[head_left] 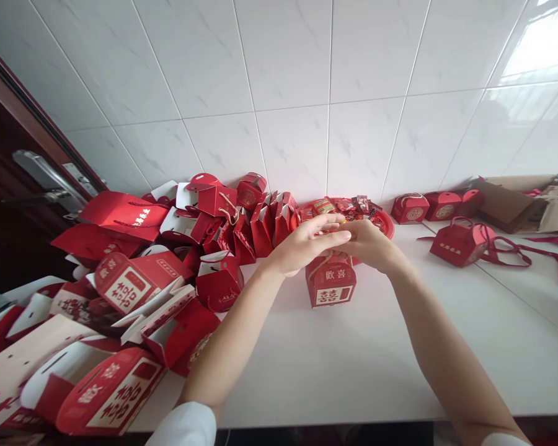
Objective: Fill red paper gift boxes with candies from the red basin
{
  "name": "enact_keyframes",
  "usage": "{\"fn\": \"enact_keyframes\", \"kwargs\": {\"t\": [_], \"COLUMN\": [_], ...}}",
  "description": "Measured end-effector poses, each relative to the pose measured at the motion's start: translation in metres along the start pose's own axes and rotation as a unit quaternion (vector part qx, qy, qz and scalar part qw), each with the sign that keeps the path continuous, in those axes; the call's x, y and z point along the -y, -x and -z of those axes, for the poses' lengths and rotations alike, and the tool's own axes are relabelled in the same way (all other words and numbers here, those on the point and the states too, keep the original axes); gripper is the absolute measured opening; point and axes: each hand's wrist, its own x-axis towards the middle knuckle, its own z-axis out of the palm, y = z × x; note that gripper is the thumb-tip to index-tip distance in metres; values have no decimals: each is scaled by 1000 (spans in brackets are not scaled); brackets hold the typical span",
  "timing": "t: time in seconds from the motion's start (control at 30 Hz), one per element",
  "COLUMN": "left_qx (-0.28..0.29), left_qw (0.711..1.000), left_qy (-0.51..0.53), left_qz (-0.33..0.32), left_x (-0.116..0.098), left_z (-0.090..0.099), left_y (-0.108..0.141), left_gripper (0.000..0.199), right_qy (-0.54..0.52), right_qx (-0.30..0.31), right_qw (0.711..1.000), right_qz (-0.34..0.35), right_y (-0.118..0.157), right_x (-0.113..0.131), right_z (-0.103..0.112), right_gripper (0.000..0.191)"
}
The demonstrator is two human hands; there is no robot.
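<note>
A small red gift box with a white label stands upright on the white table, its rope handle partly hidden. Above its top, my left hand reaches in from the left with fingers and thumb stretched out and apart; nothing is clearly held in it. From the right, my right hand meets it, fingers mostly hidden behind the left thumb, so what it holds is unclear. Just behind both hands is a round red tray with wrapped candies.
Many red gift boxes, several of them open, crowd the left side. Near the wall at the right are closed red boxes, another box, dark red ribbon and a cardboard box. A door handle shows at far left.
</note>
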Motion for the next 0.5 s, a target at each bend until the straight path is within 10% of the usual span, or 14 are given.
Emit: {"fn": "enact_keyframes", "kwargs": {"t": [0.23,0.5], "left_qx": [1,-130], "left_qw": [997,954], "left_qy": [-65,-269], "left_qz": [-38,-28], "left_x": [7,44], "left_z": [-3,-9], "left_y": [4,8], "left_gripper": [58,73], "right_qy": [51,-17], "right_qx": [-57,-119], "right_qw": [996,993], "right_qz": [-37,11], "right_y": [0,14], "right_x": [0,9], "right_z": [-3,16], "right_gripper": [24,18]}}
